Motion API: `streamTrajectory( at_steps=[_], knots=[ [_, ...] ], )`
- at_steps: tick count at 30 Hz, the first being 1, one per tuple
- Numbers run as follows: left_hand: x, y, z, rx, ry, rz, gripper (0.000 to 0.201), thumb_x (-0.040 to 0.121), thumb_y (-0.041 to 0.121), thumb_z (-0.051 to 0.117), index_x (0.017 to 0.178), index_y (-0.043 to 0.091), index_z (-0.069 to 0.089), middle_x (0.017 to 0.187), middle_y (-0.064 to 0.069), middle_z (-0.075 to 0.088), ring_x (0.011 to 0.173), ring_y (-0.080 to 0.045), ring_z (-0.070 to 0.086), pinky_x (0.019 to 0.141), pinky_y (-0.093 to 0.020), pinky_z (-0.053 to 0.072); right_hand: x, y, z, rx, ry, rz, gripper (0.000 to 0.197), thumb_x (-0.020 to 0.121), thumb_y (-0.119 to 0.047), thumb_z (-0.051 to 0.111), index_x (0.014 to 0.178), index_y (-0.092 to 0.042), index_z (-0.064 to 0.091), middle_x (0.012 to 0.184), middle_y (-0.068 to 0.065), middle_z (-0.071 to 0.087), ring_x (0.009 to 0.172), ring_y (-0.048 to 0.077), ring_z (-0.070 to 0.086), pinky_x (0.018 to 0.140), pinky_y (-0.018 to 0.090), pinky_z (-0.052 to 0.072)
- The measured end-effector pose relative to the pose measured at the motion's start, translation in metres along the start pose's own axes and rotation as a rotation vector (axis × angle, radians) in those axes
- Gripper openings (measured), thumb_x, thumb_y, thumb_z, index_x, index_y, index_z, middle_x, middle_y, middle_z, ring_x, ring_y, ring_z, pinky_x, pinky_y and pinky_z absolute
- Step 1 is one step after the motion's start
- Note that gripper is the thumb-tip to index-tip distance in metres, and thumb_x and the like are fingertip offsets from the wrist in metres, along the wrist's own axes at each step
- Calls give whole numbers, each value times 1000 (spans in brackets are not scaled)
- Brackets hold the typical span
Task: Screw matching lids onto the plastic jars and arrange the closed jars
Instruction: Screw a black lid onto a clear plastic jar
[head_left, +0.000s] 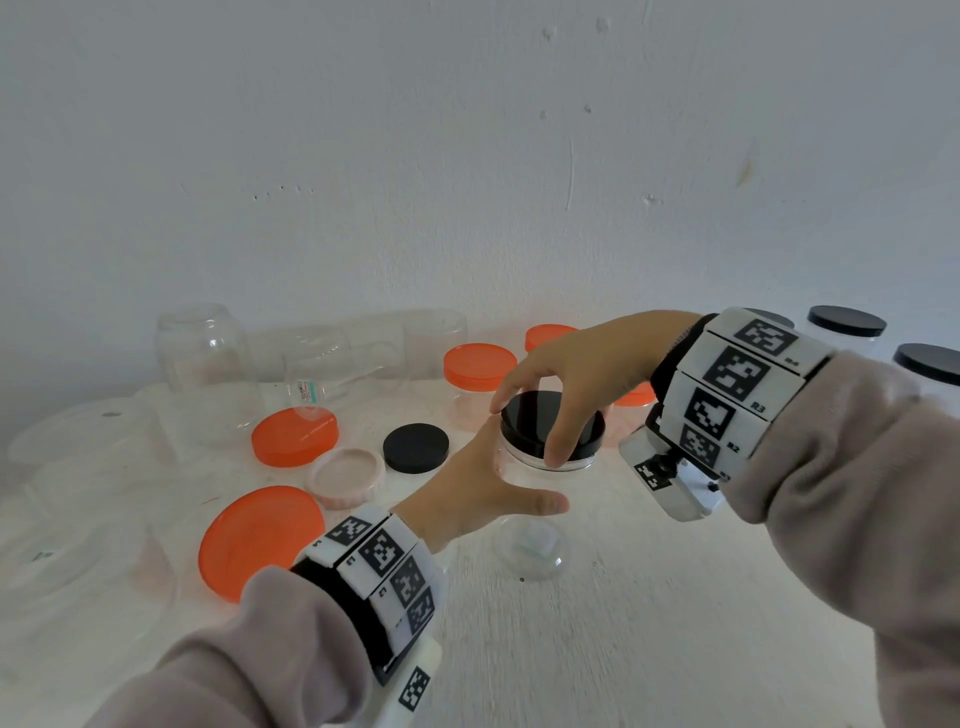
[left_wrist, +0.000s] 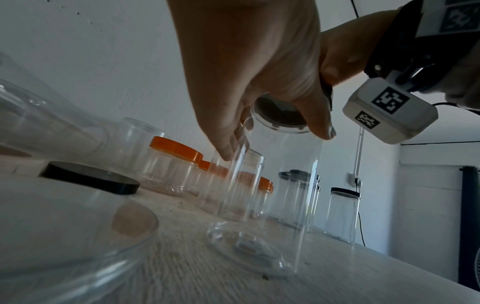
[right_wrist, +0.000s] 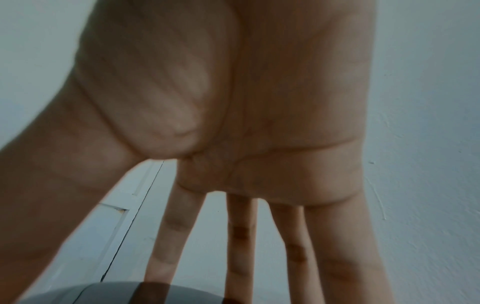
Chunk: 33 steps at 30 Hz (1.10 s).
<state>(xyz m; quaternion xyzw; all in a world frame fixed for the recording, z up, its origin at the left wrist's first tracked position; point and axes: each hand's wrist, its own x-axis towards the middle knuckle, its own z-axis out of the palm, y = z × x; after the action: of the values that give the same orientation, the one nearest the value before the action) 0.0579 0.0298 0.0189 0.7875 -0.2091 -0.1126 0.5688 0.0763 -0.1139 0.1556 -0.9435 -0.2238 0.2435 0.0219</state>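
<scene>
1. Head view: jars and lids lie spread over the white tabletop (head_left: 649, 623). The right hand (head_left: 576, 364) comes down from above, and its bent fingers and thumb hold the rim of a black lid (head_left: 540, 415). This lid sits on top of a tall clear jar (head_left: 535, 540) standing near the middle. The left hand (head_left: 467, 493) wraps round the side of that jar, thumb in front, to keep it steady. I think the lid is being screwed on right now, but I cannot tell how tight it is. Far right, jars with black lids (head_left: 847, 322) look done. At the back, jars with orange lids (head_left: 480, 364) look closed too. Work is left: a loose black lid (head_left: 415, 447), two loose orange lids (head_left: 294, 436), a pale lid lying upside down (head_left: 345, 475), and open clear jars (head_left: 208, 348) at the back left.

2. Left wrist view: the clear jar (left_wrist: 272, 185) stands upright on the tabletop (left_wrist: 363, 277) with the black lid (left_wrist: 280, 115) on its mouth. Fingers (left_wrist: 228, 144) of the left hand press on its side. The right hand (left_wrist: 358, 37) reaches in above. Behind it stand a row of orange-lidded jars (left_wrist: 174, 168) and a black-lidded jar (left_wrist: 342, 214), so a good part looks done.

3. Right wrist view: the right hand (right_wrist: 246, 123) fills the picture, fingers pointing down and spread. The top of the lid (right_wrist: 103, 294) shows at the bottom. The grip itself is hidden here.
</scene>
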Motion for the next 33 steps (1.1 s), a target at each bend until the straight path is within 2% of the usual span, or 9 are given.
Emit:
streamTrajectory(
  at_steps=[5, 10, 13, 16, 20, 23, 27, 31, 33],
  knots=[
    [0, -1, 1, -9, 11, -3, 103, 60, 34, 86, 145, 31, 28, 140, 14, 48, 133, -6, 39, 115, -39, 29, 0, 0, 1, -26, 46, 4, 64, 68, -48, 82, 124, -53, 51, 129, -11, 47, 115, 19, 53, 86, 38, 57],
    [0, 0, 0, 3, 27, -13, 98, 66, 28, 87, 144, 32, 28, 138, 13, 49, 130, -8, 42, 112, -41, 34, 1, 3, 6, 6, 112, 30, 61, 62, -60, 79, 116, -55, 53, 104, -24, 46, 93, 19, 66, 69, 32, 61],
    [-1, 1, 0, 9, 26, -10, 100, 67, 29, 87, 146, 31, 27, 140, 13, 46, 132, -8, 40, 112, -41, 33, 3, 3, 10, 3, 147, 53, 60, 58, -69, 73, 112, -53, 53, 100, -17, 53, 81, 22, 71, 66, 32, 61],
    [-1, 1, 0, 15, 19, -14, 101, 65, 31, 87, 146, 31, 26, 142, 13, 44, 133, -9, 38, 113, -41, 32, 2, 2, 11, 6, 158, 59, 61, 60, -70, 73, 114, -52, 52, 102, -14, 54, 84, 22, 70, 69, 33, 61],
    [-1, 0, 1, 12, 43, -29, 99, 64, 30, 88, 144, 31, 30, 138, 12, 50, 129, -10, 44, 112, -41, 34, -2, 2, 6, -40, 80, 48, 76, 62, -59, 80, 130, -52, 45, 126, -16, 48, 109, 18, 59, 87, 36, 55],
    [-1, -1, 2, 20, 57, -28, 97, 64, 29, 89, 143, 32, 32, 135, 13, 52, 127, -9, 46, 111, -40, 36, -4, 2, 7, -61, 122, 24, 77, 61, -60, 80, 130, -50, 47, 124, -16, 50, 109, 15, 57, 91, 36, 53],
    [0, -1, 3, 19, 70, -28, 95, 64, 30, 88, 141, 32, 34, 133, 11, 54, 126, -10, 48, 109, -40, 38, 1, 4, 12, -9, 182, 48, 71, 51, -72, 74, 114, -47, 55, 106, -12, 61, 83, 16, 71, 74, 36, 59],
    [0, 0, 2, 51, 83, -24, 94, 65, 32, 87, 142, 34, 32, 133, 14, 52, 126, -8, 46, 107, -35, 37, 6, 5, 20, -32, 245, 108, 64, 49, -84, 64, 97, -44, 52, 96, -14, 60, 72, 15, 70, 57, 26, 49],
    [-1, -1, 2, 59, 76, -24, 95, 66, 33, 87, 143, 34, 30, 134, 15, 51, 127, -8, 45, 107, -33, 37, 6, 5, 20, -50, 247, 115, 62, 52, -85, 62, 95, -42, 51, 94, -13, 60, 66, 14, 70, 53, 24, 46]
  ],
)
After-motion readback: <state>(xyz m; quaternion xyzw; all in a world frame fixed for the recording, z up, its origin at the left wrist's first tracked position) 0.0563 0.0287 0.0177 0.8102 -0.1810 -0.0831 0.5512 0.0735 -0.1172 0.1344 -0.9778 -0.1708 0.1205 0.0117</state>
